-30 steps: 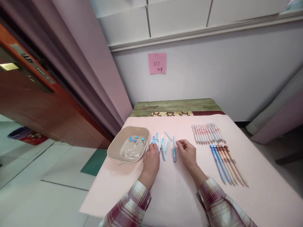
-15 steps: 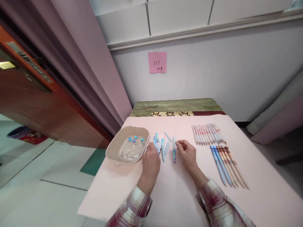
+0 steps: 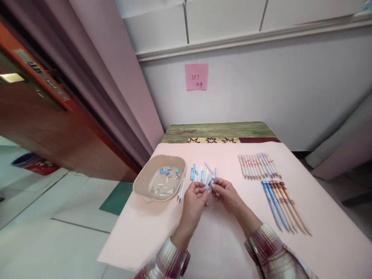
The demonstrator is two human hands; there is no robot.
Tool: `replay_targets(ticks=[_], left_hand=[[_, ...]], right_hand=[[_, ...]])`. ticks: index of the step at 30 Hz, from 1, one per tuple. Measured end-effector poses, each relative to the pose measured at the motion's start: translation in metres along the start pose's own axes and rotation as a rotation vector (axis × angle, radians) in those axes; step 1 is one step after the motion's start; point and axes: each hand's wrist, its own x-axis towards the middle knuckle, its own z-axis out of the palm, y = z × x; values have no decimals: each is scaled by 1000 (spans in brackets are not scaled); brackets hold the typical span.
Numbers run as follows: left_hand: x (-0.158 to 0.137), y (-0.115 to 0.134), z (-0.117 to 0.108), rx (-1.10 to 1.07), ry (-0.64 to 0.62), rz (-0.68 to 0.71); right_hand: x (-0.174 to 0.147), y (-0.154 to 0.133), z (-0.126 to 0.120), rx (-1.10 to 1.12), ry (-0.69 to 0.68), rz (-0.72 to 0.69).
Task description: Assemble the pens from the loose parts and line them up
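One blue pen part (image 3: 212,181) pinched in my right hand (image 3: 228,193).
My left hand's (image 3: 194,203) grip: cannot tell. One basin (image 3: 154,180), two refills (image 3: 181,192) beside it; two blue pens (image 3: 272,205), four brown pens (image 3: 291,207).

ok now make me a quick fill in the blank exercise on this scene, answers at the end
The beige basin stands to the ____ of the left hand.
The right hand pinches a small part whose visible top is ____.
The pink note bears the number ____.
The brown-topped pens lie to the ____ of the two blue pens beside them.

Missing words: left; blue; 357; right.
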Motion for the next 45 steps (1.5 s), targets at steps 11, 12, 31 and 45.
replay_targets(ticks=[11, 12, 31, 45], left_hand=[[43, 78, -128, 939, 330, 275], [53, 81, -145, 1041, 353, 246], [107, 47, -189, 1169, -151, 142], [105, 37, -196, 1189, -217, -9]], right_hand=[[4, -2, -7, 394, 123, -8], [4, -2, -7, 409, 128, -12], [1, 0, -12, 407, 34, 7], [4, 4, -14, 368, 61, 26]])
